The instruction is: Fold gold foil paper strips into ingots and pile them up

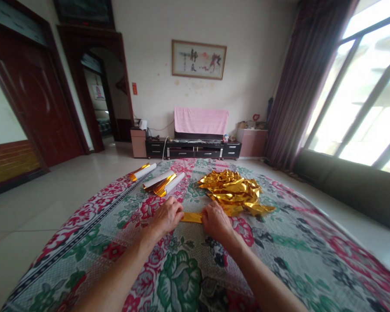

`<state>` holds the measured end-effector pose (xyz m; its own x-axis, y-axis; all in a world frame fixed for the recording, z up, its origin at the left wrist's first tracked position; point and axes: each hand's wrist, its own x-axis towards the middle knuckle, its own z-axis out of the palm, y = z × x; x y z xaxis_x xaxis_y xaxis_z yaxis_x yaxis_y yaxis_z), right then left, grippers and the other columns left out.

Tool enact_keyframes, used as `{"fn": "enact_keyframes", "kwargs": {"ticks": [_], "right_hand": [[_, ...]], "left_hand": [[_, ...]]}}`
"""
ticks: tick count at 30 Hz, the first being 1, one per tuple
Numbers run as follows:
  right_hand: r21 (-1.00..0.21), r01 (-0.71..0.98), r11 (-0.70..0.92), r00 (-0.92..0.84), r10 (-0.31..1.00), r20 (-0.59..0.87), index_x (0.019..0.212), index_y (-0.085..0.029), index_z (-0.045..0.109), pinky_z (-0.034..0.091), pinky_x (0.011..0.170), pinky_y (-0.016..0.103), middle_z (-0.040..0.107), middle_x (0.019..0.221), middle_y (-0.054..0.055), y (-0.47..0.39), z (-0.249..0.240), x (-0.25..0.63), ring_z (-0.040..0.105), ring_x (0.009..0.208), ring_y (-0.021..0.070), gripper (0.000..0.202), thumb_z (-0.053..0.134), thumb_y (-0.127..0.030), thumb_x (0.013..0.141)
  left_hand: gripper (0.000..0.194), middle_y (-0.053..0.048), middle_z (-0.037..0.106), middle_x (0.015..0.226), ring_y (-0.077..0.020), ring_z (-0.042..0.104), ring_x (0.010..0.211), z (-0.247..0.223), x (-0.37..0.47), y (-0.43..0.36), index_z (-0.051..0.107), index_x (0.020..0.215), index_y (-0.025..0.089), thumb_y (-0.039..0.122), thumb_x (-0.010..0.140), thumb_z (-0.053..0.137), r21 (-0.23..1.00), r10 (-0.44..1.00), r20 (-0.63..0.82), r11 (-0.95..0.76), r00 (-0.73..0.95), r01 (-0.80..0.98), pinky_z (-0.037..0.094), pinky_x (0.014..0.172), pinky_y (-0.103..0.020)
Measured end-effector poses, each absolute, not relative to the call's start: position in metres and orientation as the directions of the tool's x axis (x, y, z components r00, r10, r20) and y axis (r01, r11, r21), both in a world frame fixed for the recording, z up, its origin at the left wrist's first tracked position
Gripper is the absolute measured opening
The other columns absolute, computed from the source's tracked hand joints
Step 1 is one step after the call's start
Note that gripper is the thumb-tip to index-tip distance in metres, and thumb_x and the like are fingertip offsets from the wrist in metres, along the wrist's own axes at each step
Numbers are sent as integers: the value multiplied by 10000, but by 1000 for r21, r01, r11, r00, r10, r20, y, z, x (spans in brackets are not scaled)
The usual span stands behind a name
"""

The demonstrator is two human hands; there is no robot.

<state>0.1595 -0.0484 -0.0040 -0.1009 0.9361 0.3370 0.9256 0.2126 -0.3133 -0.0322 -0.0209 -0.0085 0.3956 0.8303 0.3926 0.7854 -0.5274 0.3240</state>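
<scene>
A narrow folded strip of gold foil paper stretches between my two hands, just above or on the flowered tablecloth. My left hand is closed on its left end, fingers curled with the tips hidden. At the other end my right hand pinches the strip in the same way. Just beyond my right hand lies a heap of folded gold foil pieces. Past my left hand rest rolled sheets, white outside and gold inside, with another roll farther left.
The round table wears a flowered cloth in red, green and grey. Across the tiled floor stands a low black TV cabinet, with a pink cloth over the screen. A curtain and window are at the right, doors at the left.
</scene>
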Motion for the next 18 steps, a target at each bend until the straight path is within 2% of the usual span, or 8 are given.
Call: {"fn": "enact_keyframes", "kwargs": {"ticks": [6, 10, 18], "right_hand": [[-261, 946, 190, -99, 940, 326, 798, -170, 568, 362, 659, 277, 528, 921, 98, -51, -4, 156, 501, 845, 198, 137, 432, -169, 816], [-254, 938, 235, -126, 915, 383, 824, -175, 527, 355, 672, 266, 537, 903, 83, -54, -5, 158, 503, 835, 182, 141, 390, -145, 835], [-333, 889, 316, -133, 871, 473, 812, -184, 496, 345, 630, 222, 565, 757, 30, -55, -13, 165, 529, 715, 138, 165, 338, -148, 847]], "left_hand": [[125, -57, 512, 944, -169, 510, 908, -10, -32, -19, 595, 857, 177, 215, 792, 494, 289, 800, 409, -571, 440, 768, 422, 836, -301], [162, -73, 516, 1023, -185, 498, 966, -11, -33, -18, 606, 896, 185, 196, 797, 478, 270, 769, 410, -616, 490, 740, 403, 875, -322], [106, -54, 589, 872, -170, 535, 876, -10, -32, -19, 596, 735, 175, 177, 756, 492, 354, 763, 461, -626, 453, 695, 418, 812, -295]]}}
